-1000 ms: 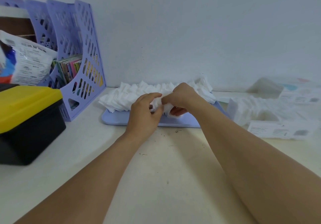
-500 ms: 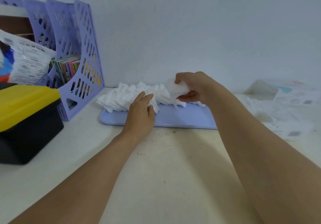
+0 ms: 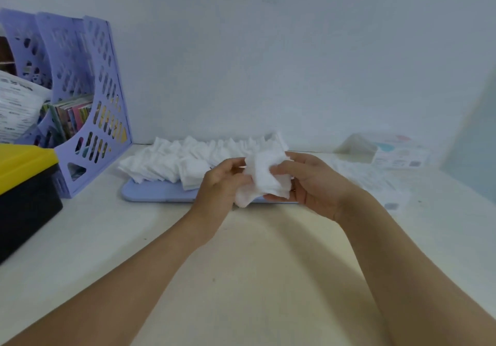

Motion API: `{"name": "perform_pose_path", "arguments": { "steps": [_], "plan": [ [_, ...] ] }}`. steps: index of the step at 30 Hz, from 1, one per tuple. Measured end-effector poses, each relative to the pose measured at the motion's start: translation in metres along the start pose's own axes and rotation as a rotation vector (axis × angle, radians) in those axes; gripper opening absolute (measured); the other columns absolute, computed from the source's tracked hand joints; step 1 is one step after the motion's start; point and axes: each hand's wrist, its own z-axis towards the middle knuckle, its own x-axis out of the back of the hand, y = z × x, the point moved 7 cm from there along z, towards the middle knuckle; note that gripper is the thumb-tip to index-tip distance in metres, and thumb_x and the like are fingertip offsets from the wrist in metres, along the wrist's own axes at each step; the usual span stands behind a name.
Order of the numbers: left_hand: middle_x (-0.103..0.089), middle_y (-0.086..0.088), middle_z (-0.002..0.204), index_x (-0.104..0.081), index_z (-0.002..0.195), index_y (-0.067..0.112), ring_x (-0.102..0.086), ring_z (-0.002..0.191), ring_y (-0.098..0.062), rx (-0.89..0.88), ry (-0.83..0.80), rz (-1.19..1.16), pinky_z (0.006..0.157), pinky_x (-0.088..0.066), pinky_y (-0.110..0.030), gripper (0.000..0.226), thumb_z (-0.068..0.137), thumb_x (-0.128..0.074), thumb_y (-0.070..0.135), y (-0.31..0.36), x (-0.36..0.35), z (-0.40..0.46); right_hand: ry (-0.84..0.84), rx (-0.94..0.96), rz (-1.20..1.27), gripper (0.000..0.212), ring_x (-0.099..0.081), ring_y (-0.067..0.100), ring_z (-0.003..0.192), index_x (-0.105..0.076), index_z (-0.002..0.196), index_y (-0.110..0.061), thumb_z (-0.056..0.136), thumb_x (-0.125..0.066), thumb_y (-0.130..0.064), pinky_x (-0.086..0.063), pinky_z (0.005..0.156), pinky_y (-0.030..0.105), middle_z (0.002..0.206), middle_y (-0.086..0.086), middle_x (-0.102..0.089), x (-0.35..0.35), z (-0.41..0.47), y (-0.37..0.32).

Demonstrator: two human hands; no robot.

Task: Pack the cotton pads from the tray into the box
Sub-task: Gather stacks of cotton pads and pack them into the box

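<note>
A lilac tray (image 3: 150, 194) lies on the white table near the wall, with a long row of white square cotton pads (image 3: 188, 157) piled along it. Above the tray's front edge, both hands hold a small bunch of cotton pads (image 3: 264, 178) between them. My left hand (image 3: 220, 187) pinches its left side. My right hand (image 3: 314, 184) grips its right side with thumb on top. The white box (image 3: 375, 182) lies blurred on the table to the right of my right hand, pads showing inside it.
A lilac perforated file holder (image 3: 88, 109) with booklets stands at the left wall. In front of it sits a black case with a yellow lid (image 3: 24, 184). A second printed box (image 3: 397, 152) lies at the far right by the wall.
My right hand lifted a bunch of pads off the tray's right end, then brought it back down toward me. My left hand left the pile and took hold of the bunch too.
</note>
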Motion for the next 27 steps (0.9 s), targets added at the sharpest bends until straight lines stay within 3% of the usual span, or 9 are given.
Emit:
{"name": "perform_pose_path", "arguments": {
  "steps": [4, 7, 9, 13, 17, 21, 22, 24, 27],
  "plan": [
    [-0.076, 0.009, 0.098, -0.069, 0.101, 0.028, -0.068, 0.095, -0.017, 0.013, 0.036, -0.022, 0.085, -0.054, -0.036, 0.04, 0.088, -0.064, -0.01, -0.006, -0.001, 0.0, 0.098, 0.035, -0.167, 0.026, -0.069, 0.032, 0.11, -0.068, 0.119, -0.001, 0.094, -0.06, -0.004, -0.061, 0.085, 0.042, 0.118, 0.017, -0.071, 0.019, -0.002, -0.004],
    [-0.071, 0.003, 0.115, -0.065, 0.117, 0.027, -0.071, 0.091, -0.014, 0.02, 0.081, 0.04, 0.088, -0.055, -0.037, 0.038, 0.093, -0.063, -0.002, -0.014, 0.004, 0.003, 0.153, 0.131, -0.228, 0.026, -0.069, 0.035, 0.109, -0.069, 0.116, -0.003, 0.091, -0.063, -0.002, -0.057, 0.094, 0.047, 0.114, 0.019, -0.072, 0.024, -0.002, -0.013],
    [-0.073, 0.0, 0.11, -0.062, 0.126, 0.016, -0.074, 0.089, -0.016, 0.022, 0.083, 0.004, 0.091, -0.055, -0.039, 0.032, 0.098, -0.058, 0.001, -0.016, 0.006, 0.005, 0.181, 0.195, -0.217, 0.027, -0.069, 0.038, 0.107, -0.068, 0.116, -0.002, 0.09, -0.064, 0.0, -0.055, 0.095, 0.05, 0.113, 0.022, -0.072, 0.027, -0.003, -0.021],
    [-0.076, -0.002, 0.104, -0.068, 0.112, 0.012, -0.073, 0.093, -0.014, 0.041, 0.096, -0.104, 0.084, -0.057, -0.025, 0.021, 0.101, -0.052, 0.003, -0.017, 0.011, 0.006, 0.111, 0.212, -0.21, 0.026, -0.07, 0.038, 0.105, -0.068, 0.115, -0.001, 0.09, -0.065, -0.001, -0.058, 0.092, 0.047, 0.112, 0.022, -0.072, 0.023, -0.002, -0.02],
    [-0.077, -0.003, 0.104, -0.069, 0.113, 0.012, -0.073, 0.091, -0.014, 0.119, 0.014, -0.24, 0.075, -0.059, -0.024, 0.022, 0.102, -0.051, 0.007, -0.021, 0.001, 0.003, -0.086, 0.129, -0.292, 0.026, -0.07, 0.023, 0.091, -0.067, 0.116, -0.004, 0.09, -0.065, -0.002, -0.057, 0.074, 0.028, 0.103, 0.011, -0.073, 0.005, -0.003, -0.006],
    [-0.074, -0.005, 0.118, -0.064, 0.126, 0.014, -0.072, 0.103, -0.019, 0.17, -0.087, -0.273, 0.08, -0.06, -0.029, 0.029, 0.104, -0.047, 0.006, -0.022, -0.013, -0.001, -0.031, 0.153, -0.317, 0.029, -0.067, 0.037, 0.111, -0.069, 0.117, -0.007, 0.088, -0.066, -0.006, -0.054, 0.1, 0.048, 0.115, 0.019, -0.072, 0.01, 0.0, -0.004],
    [-0.073, -0.006, 0.12, -0.062, 0.128, 0.013, -0.071, 0.106, -0.021, 0.184, -0.085, -0.285, 0.081, -0.061, -0.029, 0.029, 0.104, -0.047, 0.007, -0.023, -0.013, -0.001, -0.028, 0.143, -0.257, 0.029, -0.067, 0.039, 0.111, -0.068, 0.118, -0.004, 0.089, -0.064, -0.003, -0.053, 0.1, 0.049, 0.116, 0.02, -0.071, 0.012, 0.001, -0.005],
    [-0.071, -0.009, 0.123, -0.06, 0.132, 0.009, -0.068, 0.113, -0.027, 0.211, -0.061, -0.31, 0.083, -0.061, -0.031, 0.03, 0.105, -0.047, 0.008, -0.026, -0.011, -0.001, -0.032, 0.126, -0.109, 0.028, -0.066, 0.038, 0.098, -0.066, 0.115, 0.001, 0.088, -0.06, -0.003, -0.053, 0.086, 0.042, 0.108, 0.02, -0.069, 0.014, 0.002, -0.005],
    [-0.072, -0.014, 0.12, -0.059, 0.132, 0.004, -0.07, 0.109, -0.028, 0.227, -0.076, -0.265, 0.083, -0.061, -0.031, 0.03, 0.104, -0.048, 0.008, -0.027, -0.011, 0.0, -0.072, 0.121, 0.083, 0.019, -0.062, 0.018, 0.074, -0.065, 0.102, -0.004, 0.094, -0.048, -0.003, -0.05, 0.063, 0.026, 0.085, 0.005, -0.066, 0.012, 0.002, -0.01]
  ]
}}
